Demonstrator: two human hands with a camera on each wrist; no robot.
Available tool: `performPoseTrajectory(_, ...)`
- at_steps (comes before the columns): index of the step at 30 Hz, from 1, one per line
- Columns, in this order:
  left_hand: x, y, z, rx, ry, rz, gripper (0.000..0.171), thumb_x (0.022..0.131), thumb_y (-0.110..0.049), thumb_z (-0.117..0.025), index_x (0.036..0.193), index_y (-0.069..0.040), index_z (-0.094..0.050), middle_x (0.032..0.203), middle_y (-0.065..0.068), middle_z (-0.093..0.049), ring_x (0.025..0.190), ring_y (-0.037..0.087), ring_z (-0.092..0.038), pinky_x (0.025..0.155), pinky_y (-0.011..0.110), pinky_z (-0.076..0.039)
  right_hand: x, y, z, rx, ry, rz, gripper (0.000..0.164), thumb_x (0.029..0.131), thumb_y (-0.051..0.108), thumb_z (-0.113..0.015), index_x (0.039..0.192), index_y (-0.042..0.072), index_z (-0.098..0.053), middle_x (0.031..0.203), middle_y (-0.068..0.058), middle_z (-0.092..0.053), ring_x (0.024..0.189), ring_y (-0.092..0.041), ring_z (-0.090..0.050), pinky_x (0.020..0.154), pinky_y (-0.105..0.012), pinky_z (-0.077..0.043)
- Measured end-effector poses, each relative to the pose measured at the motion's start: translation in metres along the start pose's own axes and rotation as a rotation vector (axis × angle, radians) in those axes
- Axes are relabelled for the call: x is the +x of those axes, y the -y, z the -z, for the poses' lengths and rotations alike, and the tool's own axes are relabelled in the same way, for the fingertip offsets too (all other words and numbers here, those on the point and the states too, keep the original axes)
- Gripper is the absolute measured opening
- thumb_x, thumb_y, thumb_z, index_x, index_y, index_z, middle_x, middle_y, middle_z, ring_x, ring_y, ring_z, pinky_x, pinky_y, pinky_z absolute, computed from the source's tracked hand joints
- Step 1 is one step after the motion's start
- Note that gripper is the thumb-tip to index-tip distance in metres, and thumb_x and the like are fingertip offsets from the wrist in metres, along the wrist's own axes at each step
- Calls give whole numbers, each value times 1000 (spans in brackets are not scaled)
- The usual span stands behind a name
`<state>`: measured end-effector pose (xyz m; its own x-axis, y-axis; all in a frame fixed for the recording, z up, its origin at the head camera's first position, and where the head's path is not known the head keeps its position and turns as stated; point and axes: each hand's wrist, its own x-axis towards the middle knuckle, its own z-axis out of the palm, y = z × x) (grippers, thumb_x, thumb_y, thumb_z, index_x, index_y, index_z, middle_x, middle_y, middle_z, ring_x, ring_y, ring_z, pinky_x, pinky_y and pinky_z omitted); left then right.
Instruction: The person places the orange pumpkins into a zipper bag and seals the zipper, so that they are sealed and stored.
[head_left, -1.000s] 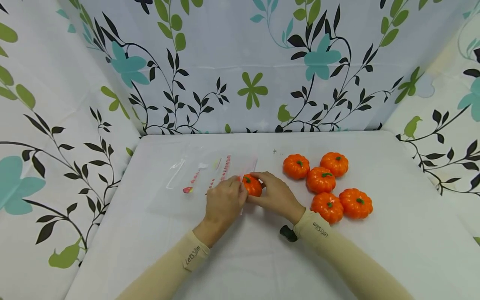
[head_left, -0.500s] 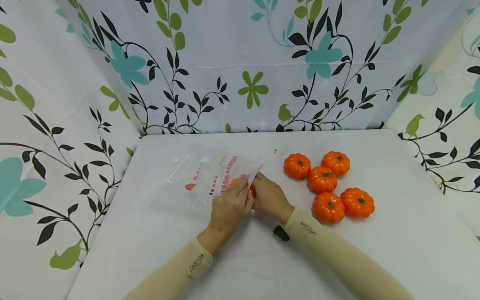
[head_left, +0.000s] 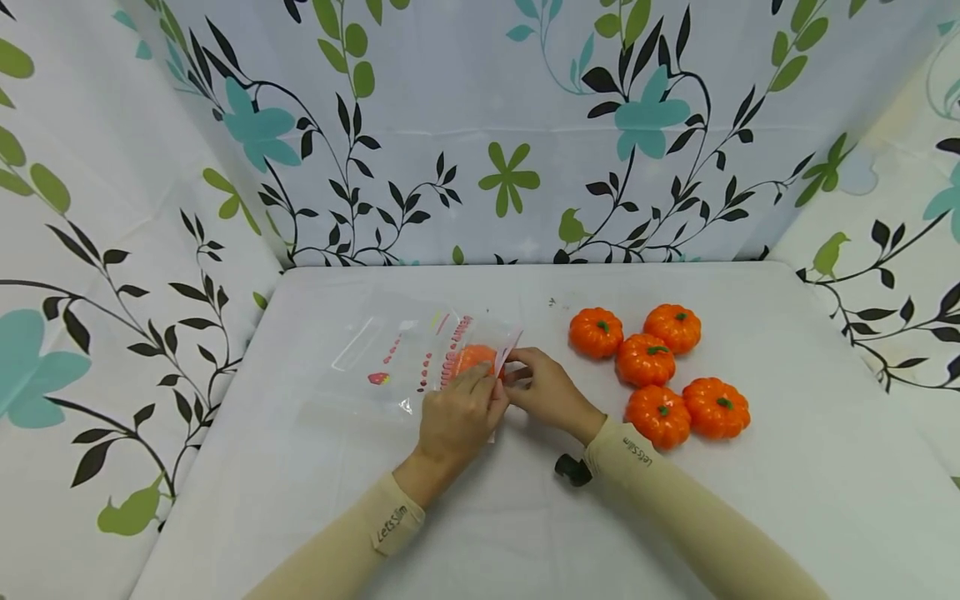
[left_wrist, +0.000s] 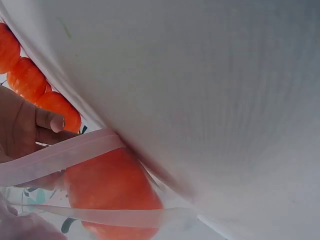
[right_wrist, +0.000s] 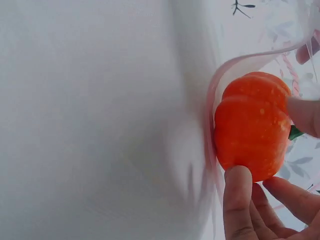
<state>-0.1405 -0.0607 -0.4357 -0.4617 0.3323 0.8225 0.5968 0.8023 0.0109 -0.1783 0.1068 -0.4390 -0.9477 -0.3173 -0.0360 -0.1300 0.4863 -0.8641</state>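
Note:
A clear plastic bag (head_left: 408, 371) with red printing lies left of centre in the head view, its pinkish mouth facing right. My left hand (head_left: 453, 421) pinches the bag near this mouth. Just inside sits a small artificial pumpkin (head_left: 474, 357), orange with a green stem and partly covered by my left fingers. The right wrist view shows the same pumpkin (right_wrist: 252, 125) within the bag's edge, with fingertips (right_wrist: 237, 182) of my right hand against its side. From the right, that right hand (head_left: 551, 392) reaches to the mouth, thumb and fingers apart.
Several more orange pumpkins (head_left: 645, 360) stand in a loose cluster on the white table (head_left: 480, 533), beyond my right wrist. A small black object (head_left: 573, 470) shows beside that wrist. Leaf-patterned curtain (head_left: 420, 125) surrounds the table at the back and sides.
The pumpkin has moved left from the bag's mouth to inside the bag. My right hand pushed in at the mouth, then drew back slightly right. My left hand kept hold of the bag.

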Motion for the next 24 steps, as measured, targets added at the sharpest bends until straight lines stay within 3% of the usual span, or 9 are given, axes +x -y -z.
performPoseTrajectory(8,-1,-2,-2,-25,-9,4,5,77,-5,-70,73,-3,-69,90,8,-75,72,22,-73,48,33,-57,6,1,-3,52,-3,10,42,87,1,-70,129,4,-67,120,-15,-55,112,-36,-65,89,-43,-57)
performPoseTrajectory(17,3,-10,5,-94,98,125,5,78,-4,-75,75,-4,-71,95,7,-76,77,21,-74,52,35,-58,11,2,-6,20,4,1,54,84,-5,-66,137,4,-62,133,-17,-56,110,-35,-64,83,-39,-59)
performPoseTrajectory(24,3,-10,5,-140,97,117,4,77,-1,-73,76,-3,-70,93,7,-75,77,20,-74,55,34,-59,14,5,-12,11,18,-22,54,90,2,-69,143,6,-57,130,-14,-64,102,-27,-66,80,-35,-58)
